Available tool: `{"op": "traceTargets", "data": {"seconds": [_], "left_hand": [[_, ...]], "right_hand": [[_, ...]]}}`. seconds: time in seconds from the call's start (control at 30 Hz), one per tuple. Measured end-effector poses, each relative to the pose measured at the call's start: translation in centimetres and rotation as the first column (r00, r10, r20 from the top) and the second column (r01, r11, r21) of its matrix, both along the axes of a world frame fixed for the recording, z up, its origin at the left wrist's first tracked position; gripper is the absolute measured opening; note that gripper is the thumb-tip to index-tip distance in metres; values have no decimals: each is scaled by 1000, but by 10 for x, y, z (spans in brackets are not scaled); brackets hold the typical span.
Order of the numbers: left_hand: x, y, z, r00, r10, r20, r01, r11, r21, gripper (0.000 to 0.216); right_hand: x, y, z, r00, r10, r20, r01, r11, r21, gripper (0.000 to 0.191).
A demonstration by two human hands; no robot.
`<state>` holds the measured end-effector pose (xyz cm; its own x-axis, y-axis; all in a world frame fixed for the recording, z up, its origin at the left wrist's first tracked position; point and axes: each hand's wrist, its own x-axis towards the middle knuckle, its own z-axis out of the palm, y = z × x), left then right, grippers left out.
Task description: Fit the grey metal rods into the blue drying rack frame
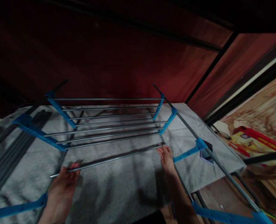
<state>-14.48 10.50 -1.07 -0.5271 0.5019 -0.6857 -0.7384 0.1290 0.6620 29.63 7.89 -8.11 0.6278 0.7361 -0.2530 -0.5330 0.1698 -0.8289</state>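
Holding metal rod (118,157) | left hand (63,182) + right hand (166,158) | near ends

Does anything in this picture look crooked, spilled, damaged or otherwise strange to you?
Only the loose grey rod stands out: held between the left hand and right hand, it slants and its ends meet no blue bracket, whereas the rods behind it span between brackets. I see no spill or damage.

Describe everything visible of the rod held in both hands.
The rod is thin, straight and shiny grey, apparently metal. Both ends are free of the blue brackets. The left hand holds it near one end, the right hand near the other. It slants over the grey cloth, its right end farther from the person.
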Motion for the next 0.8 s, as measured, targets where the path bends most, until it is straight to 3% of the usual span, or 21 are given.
{"op": "traceTargets", "data": {"seconds": [0.13,0.33,0.6,0.8], "left_hand": [[-3,-1,-5,993,-108,-50,109,994,15,38],[2,-2,-4,998,-48,-50,48,999,12,44],[5,-2,-2,998,-28,-56,31,998,62,34],[2,-5,-11,999,37,-35,-32,990,138,40]], "right_hand": [[-6,-2,-2,999,-23,33,24,1000,-5,44],[-12,-4,-1,991,-45,127,45,999,4,47],[-5,-7,-2,994,-15,105,14,1000,15,29],[-3,-8,-3,989,-43,141,45,999,-13,35]]}}
